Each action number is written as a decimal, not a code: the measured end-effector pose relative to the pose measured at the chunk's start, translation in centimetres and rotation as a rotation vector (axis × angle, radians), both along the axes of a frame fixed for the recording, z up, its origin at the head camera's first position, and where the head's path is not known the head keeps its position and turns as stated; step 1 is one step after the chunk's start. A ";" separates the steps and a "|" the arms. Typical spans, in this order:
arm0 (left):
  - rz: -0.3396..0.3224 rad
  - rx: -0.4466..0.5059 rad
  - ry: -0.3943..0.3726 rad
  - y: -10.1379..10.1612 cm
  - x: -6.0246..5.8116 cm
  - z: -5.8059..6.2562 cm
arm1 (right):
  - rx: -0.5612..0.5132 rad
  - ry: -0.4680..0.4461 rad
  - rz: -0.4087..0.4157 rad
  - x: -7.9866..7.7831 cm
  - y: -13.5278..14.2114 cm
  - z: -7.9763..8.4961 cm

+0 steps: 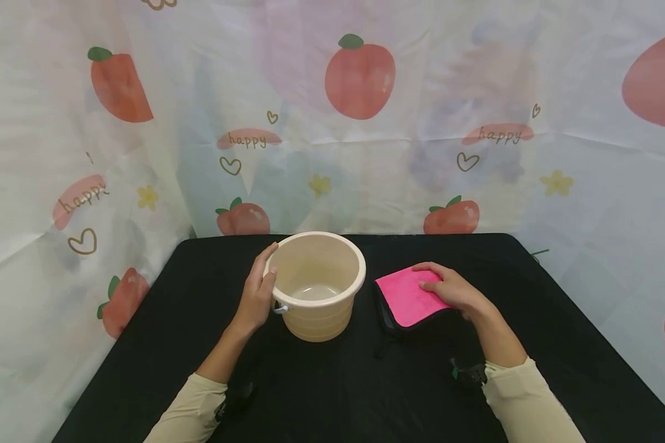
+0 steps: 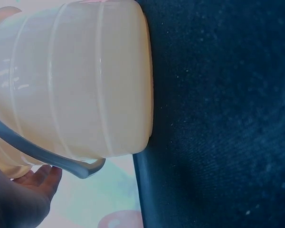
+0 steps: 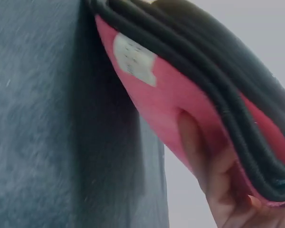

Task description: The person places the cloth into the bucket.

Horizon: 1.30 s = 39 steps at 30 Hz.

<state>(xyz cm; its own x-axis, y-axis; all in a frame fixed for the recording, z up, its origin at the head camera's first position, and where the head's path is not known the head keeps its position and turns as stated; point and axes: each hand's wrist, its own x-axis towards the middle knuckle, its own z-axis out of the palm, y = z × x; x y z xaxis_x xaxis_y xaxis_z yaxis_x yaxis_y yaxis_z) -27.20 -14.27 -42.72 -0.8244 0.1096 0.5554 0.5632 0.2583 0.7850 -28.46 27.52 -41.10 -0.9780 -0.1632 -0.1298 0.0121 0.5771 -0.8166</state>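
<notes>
A cream plastic bucket [image 1: 317,317] stands upright on the black table, its mouth facing up. At its left side my left hand [image 1: 258,292] holds the rim, thumb over the edge and fingers along the outside. The bucket's grey handle [image 2: 42,154] hangs down against its wall in the left wrist view. To the right of the bucket, my right hand [image 1: 449,287] grips a folded pink cloth [image 1: 407,295] with black edging. In the right wrist view the cloth is tilted, fingers on its pink underside; a white label [image 3: 134,59] shows there.
The black-covered table [image 1: 332,394] stretches out in front of the bucket and to both sides. A printed curtain [image 1: 360,172] with fruit pictures hangs behind the table and along its sides. Dark wrist straps [image 1: 470,373] sit at both sleeves.
</notes>
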 end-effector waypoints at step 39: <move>-0.014 -0.005 -0.011 0.8 2.5 3.1 | -0.763 0.278 -0.303 3.3 -1.3 6.7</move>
